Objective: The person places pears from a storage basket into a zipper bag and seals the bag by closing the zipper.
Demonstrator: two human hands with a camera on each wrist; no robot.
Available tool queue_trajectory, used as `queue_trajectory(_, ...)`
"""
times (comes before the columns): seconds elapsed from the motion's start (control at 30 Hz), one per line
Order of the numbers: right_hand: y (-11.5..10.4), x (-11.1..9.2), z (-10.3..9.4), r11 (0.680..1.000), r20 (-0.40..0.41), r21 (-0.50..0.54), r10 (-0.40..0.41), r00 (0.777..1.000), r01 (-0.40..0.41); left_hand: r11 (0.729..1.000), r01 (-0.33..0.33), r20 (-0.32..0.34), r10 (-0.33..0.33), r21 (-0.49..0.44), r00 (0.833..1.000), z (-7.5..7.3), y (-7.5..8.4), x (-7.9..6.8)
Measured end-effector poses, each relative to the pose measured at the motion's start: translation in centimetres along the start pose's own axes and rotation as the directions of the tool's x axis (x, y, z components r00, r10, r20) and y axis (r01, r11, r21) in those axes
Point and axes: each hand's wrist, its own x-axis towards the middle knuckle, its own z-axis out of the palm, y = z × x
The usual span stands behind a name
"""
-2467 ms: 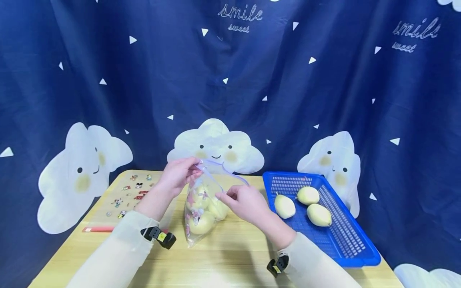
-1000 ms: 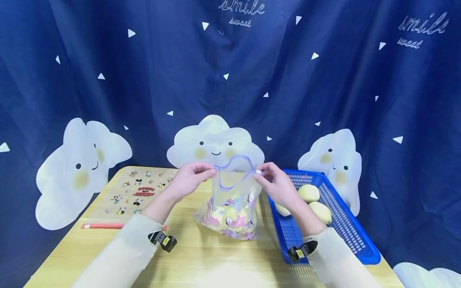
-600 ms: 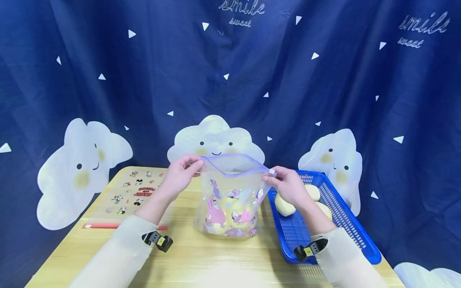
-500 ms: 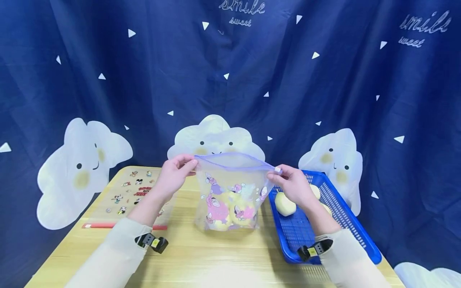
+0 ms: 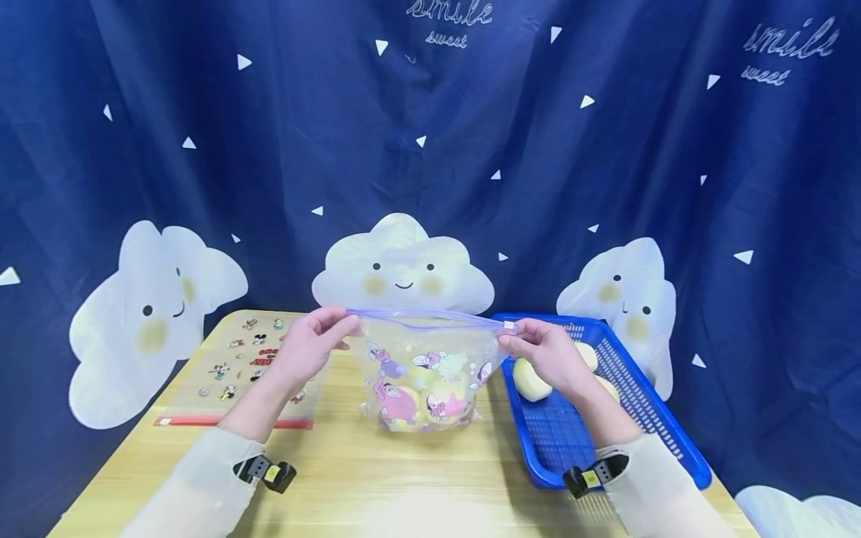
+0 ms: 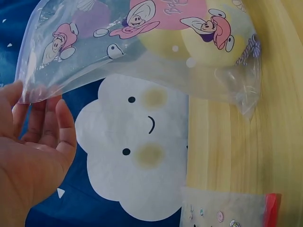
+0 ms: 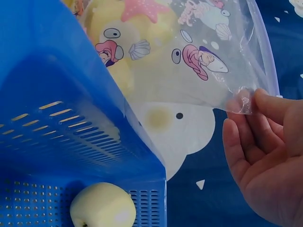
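A clear zip bag (image 5: 430, 373) with pink and purple cartoon prints stands on the table, its purple top edge stretched between both hands. Several pale yellow pears (image 5: 449, 396) show through its lower part. My left hand (image 5: 312, 347) pinches the top left corner between thumb and fingers. At the opposite corner my right hand (image 5: 548, 355) pinches the bag beside the white slider (image 5: 509, 325). In the right wrist view that hand (image 7: 265, 142) has thumb and fingertips on the plastic. The left wrist view shows my left hand (image 6: 40, 137) at the bag's corner.
A blue perforated basket (image 5: 551, 441) stands at the right, close to the bag, with pears (image 5: 531, 379) inside, partly behind my right arm. A flat zip bag with a red slider strip (image 5: 232, 373) lies at the left. A blue cloud-print curtain (image 5: 430, 179) hangs behind.
Both hands have shifted to the bag's two top corners and spread apart, turning its printed face forward. The wide mouth has narrowed to a nearly straight line, and the top has come lower.
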Motion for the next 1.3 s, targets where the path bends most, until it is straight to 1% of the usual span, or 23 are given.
queue_trajectory(0.13,0.1,-0.1,0.0,1.0,-0.035,-0.02,-0.008,0.999,0.008,1.0,-0.002,-0.053,0.003,0.026,0.999,-0.2,-0.1,-0.1)
queue_trajectory(0.2,0.2,-0.1,0.0,0.999,-0.056,-0.03,-0.026,0.998,0.025,0.998,0.011,-0.078,-0.007,0.058,0.997,-0.2,-0.1,-0.2)
queue_trajectory(0.23,0.2,-0.1,0.1,0.999,-0.064,-0.033,-0.037,0.997,0.035,0.997,0.005,-0.092,0.002,0.078,0.996,-0.1,0.1,-0.2)
queue_trajectory(0.3,0.2,-0.1,0.2,0.998,-0.073,-0.036,-0.054,0.996,0.052,0.992,-0.025,-0.123,0.04,0.123,0.992,0.4,0.7,0.0)
queue_trajectory(0.37,0.2,-0.1,0.2,0.997,-0.075,-0.036,-0.064,0.995,0.062,0.975,-0.091,-0.152,0.122,0.201,0.981,1.4,1.8,0.2)
queue_trajectory(0.4,0.2,-0.1,0.3,0.997,-0.075,-0.036,-0.064,0.995,0.061,0.959,-0.139,-0.154,0.18,0.248,0.972,2.1,2.5,0.3)
queue_trajectory(0.43,0.1,-0.1,0.3,0.998,-0.076,-0.036,-0.059,0.995,0.057,0.935,-0.188,-0.142,0.239,0.301,0.961,3.0,3.3,0.5)
queue_trajectory(0.47,0.1,-0.2,0.3,0.998,-0.077,-0.038,-0.056,0.995,0.054,0.904,-0.236,-0.115,0.293,0.356,0.949,3.9,4.2,0.6)
queue_trajectory(0.5,0.1,-0.2,0.3,0.998,-0.079,-0.04,-0.054,0.995,0.051,0.865,-0.291,-0.075,0.349,0.41,0.934,5.0,5.1,0.8)
queue_trajectory(0.57,0.0,-0.3,0.2,0.998,-0.087,-0.04,-0.049,0.995,0.046,0.782,-0.392,0.035,0.43,0.485,0.902,7.2,6.9,1.3)
queue_trajectory(0.6,0.0,-0.3,0.2,0.998,-0.093,-0.039,-0.049,0.994,0.045,0.742,-0.435,0.094,0.455,0.51,0.886,8.3,7.6,1.7)
queue_trajectory(0.67,0.0,-0.4,0.2,0.998,-0.098,-0.037,-0.052,0.994,0.049,0.677,-0.505,0.202,0.478,0.535,0.855,10.5,8.9,2.4)
queue_trajectory(0.7,0.0,-0.4,0.2,0.998,-0.098,-0.032,-0.052,0.994,0.049,0.657,-0.525,0.246,0.474,0.541,0.846,11.5,9.3,2.8)
queue_trajectory(0.77,0.1,-0.4,0.2,0.998,-0.093,-0.031,-0.057,0.994,0.055,0.625,-0.544,0.313,0.448,0.56,0.837,13.2,9.7,3.5)
queue_trajectory(0.87,0.2,-0.5,0.3,0.997,-0.079,-0.026,-0.073,0.994,0.071,0.617,-0.543,0.378,0.39,0.569,0.84,15.0,9.9,4.1)
queue_trajectory(0.93,0.2,-0.6,0.4,0.996,-0.072,-0.019,-0.083,0.994,0.082,0.616,-0.547,0.397,0.377,0.567,0.837,15.7,9.8,4.3)
queue_trajectory(0.97,0.1,-0.6,0.4,0.996,-0.07,-0.014,-0.087,0.994,0.086,0.62,-0.547,0.398,0.377,0.562,0.836,15.9,9.7,4.4)
queue_trajectory(1.0,0.1,-0.6,0.4,0.996,-0.069,-0.011,-0.09,0.994,0.089,0.622,-0.549,0.397,0.381,0.558,0.835,16.0,9.6,4.4)
queue_trajectory(1.1,-0.1,-0.6,0.5,0.996,-0.07,-0.015,-0.089,0.994,0.089,0.616,-0.561,0.392,0.403,0.553,0.827,16.1,9.4,4.5)
queue_trajectory(1.27,-0.5,-0.6,0.8,0.995,-0.071,-0.036,-0.092,0.993,0.089,0.614,-0.565,0.39,0.408,0.552,0.825,16.2,9.2,4.4)
queue_trajectory(1.3,-0.6,-0.6,0.9,0.995,-0.072,-0.039,-0.091,0.993,0.089,0.618,-0.563,0.388,0.408,0.549,0.827,16.2,9.2,4.4)
